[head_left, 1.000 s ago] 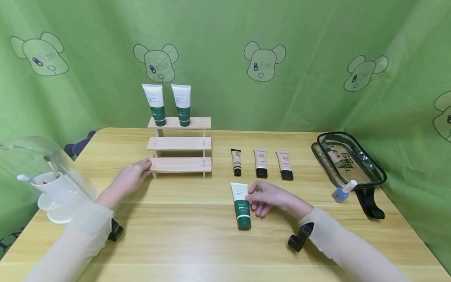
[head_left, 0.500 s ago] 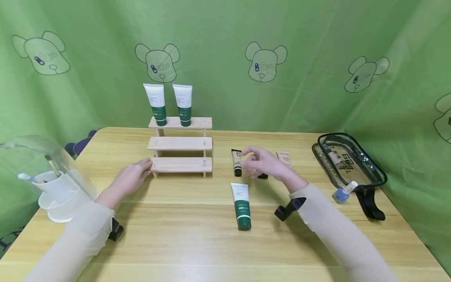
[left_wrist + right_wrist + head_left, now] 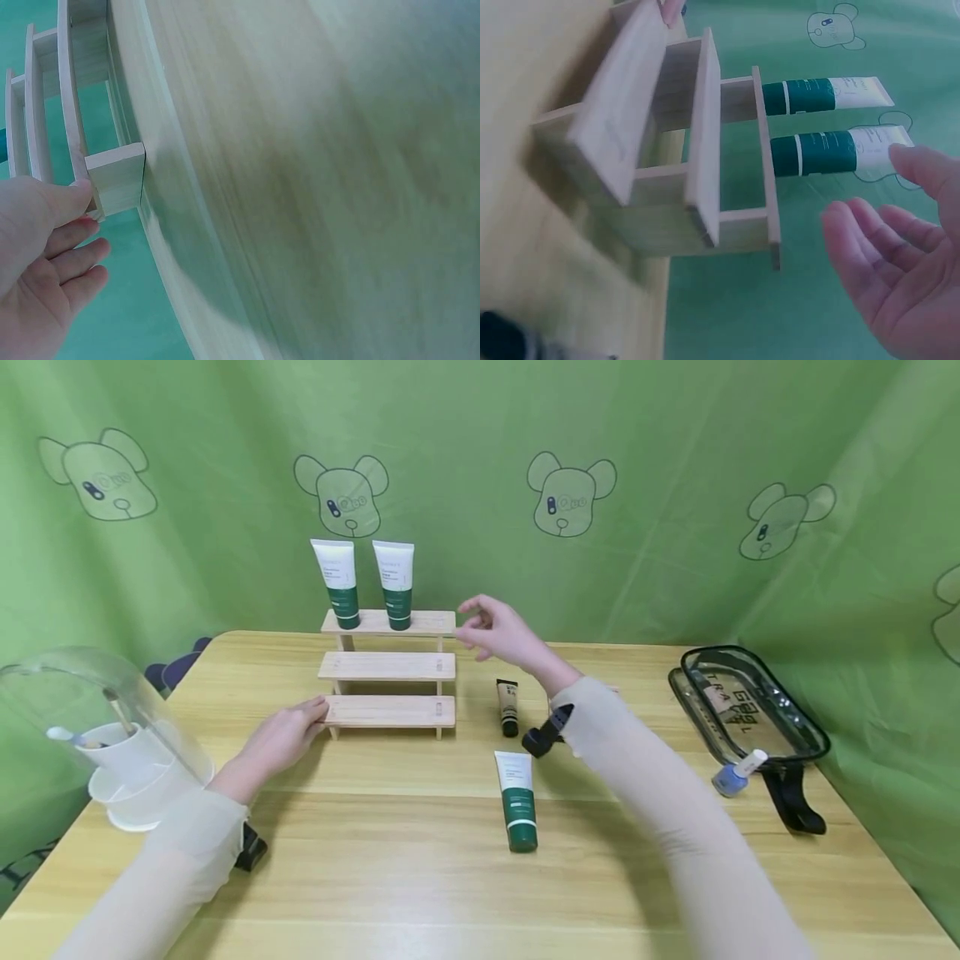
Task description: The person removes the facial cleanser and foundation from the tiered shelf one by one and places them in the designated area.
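A three-step wooden display stand (image 3: 387,667) stands on the table. Two white-and-green squeeze tubes (image 3: 335,578) (image 3: 395,581) stand cap-down on its top step. My left hand (image 3: 283,737) pinches the left end of the lowest step; in the left wrist view the thumb (image 3: 69,201) lies against the board's end. Just off the right end of the top step, my right hand (image 3: 501,631) is raised with bent fingers and nothing in it. The right wrist view shows its fingers (image 3: 862,247) apart from the tubes. A third white-and-green tube (image 3: 517,802) lies on the table.
A small black-capped beige tube (image 3: 507,706) lies right of the stand. My right forearm hides other tubes. A clear black-trimmed pouch (image 3: 750,703) and a blue nail polish bottle (image 3: 738,774) are at the right, a white brush holder (image 3: 142,777) with a clear dome at the left.
My right hand has let go of the tube lying on the table and moved back and left, up beside the stand's top step. My left hand stays on the lowest step.
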A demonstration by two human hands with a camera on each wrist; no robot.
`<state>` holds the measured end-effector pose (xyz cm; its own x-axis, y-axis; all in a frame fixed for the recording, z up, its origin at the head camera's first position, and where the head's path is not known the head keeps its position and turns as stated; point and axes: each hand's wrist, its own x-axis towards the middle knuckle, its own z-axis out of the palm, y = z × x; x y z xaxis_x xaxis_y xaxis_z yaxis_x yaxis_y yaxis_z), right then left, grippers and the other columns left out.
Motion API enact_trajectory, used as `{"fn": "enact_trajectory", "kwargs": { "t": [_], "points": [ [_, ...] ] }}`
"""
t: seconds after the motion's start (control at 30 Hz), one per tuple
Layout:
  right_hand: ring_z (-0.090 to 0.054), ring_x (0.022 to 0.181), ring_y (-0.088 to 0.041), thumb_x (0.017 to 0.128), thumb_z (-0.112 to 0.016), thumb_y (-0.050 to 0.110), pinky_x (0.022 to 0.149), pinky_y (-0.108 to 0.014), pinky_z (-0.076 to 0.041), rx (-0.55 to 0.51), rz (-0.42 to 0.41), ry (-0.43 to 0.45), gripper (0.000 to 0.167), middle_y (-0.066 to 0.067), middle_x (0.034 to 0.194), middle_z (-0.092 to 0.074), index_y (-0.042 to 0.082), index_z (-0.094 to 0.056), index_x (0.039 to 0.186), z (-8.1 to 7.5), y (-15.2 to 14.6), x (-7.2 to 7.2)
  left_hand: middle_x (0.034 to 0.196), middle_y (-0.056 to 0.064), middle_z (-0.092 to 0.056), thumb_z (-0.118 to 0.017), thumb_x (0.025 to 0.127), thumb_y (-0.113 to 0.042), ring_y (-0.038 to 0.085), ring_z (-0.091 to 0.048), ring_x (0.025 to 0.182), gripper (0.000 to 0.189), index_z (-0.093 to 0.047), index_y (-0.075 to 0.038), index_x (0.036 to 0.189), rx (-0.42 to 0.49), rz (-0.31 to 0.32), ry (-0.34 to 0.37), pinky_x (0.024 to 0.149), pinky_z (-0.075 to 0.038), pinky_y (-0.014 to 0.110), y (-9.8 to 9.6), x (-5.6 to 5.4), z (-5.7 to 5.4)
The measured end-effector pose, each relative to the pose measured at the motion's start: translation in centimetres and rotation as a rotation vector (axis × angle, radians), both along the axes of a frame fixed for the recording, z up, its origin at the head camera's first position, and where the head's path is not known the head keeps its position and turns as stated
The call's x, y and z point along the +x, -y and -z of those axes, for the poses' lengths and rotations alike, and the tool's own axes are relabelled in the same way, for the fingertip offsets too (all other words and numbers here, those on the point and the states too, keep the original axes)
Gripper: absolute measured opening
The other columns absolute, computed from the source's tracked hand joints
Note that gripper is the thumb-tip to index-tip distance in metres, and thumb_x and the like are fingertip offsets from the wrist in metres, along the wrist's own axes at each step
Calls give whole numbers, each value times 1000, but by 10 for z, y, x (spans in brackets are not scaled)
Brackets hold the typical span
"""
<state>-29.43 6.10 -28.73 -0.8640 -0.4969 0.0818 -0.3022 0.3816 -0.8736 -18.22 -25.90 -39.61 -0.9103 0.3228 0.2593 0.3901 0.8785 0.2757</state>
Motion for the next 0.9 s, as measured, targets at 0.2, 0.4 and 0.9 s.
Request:
{"fn": "enact_trajectory", "kwargs": {
  "t": [0.2,0.4,0.9],
  "points": [
    [-57,89,-27,85,-67,17,68,-36,-56,-56,38,-43,46,-11,100,-56,5,-46,125,-15,33,-14,124,27,-50,-56,89,1,44,-50,110,16,-61,3,104,-2,6,-5,91,-42,54,-1,-1,1],
    [-56,90,-22,86,-67,19,65,-34,-57,-114,97,-56,46,-11,103,-55,5,-47,125,-24,62,-25,123,27,-51,-57,89,1,44,-50,109,15,-61,3,103,8,10,-16,90,-43,54,-1,-1,0],
    [-53,97,-19,86,-66,16,63,-27,-55,-120,219,-63,39,-10,106,-56,5,-50,120,-13,96,-34,125,26,-50,-56,90,-1,43,-49,112,17,-60,3,106,2,0,6,92,-41,54,0,-1,0]
  ]
}}
